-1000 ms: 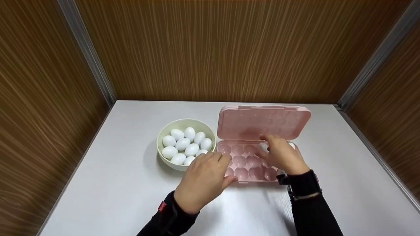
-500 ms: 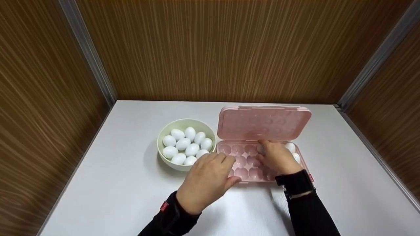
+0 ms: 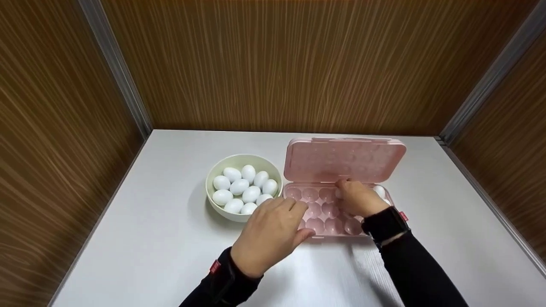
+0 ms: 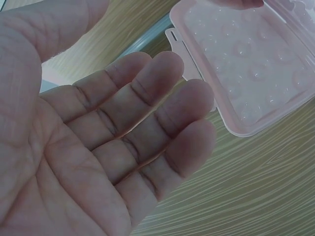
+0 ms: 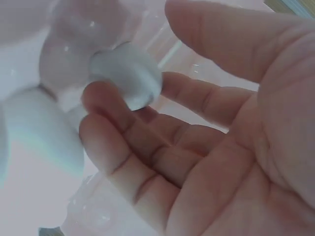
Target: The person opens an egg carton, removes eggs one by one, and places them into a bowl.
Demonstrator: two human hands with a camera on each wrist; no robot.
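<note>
Your right hand [image 3: 360, 199] pinched a white egg [image 5: 129, 78] at the fingertips, low over the pink tray's [image 3: 324, 215] back row. Your left hand [image 3: 268, 232], fingers relaxed, steadied the tray's near-left corner. Best to seat it gently in its cup.

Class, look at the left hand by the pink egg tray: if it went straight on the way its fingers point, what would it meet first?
Probably the tray. The left hand lies with straight fingers aimed up and right at the tray's near left corner, its thumb at the front edge. The bowl sits just left of that line. Height above the tray is unclear.
</note>
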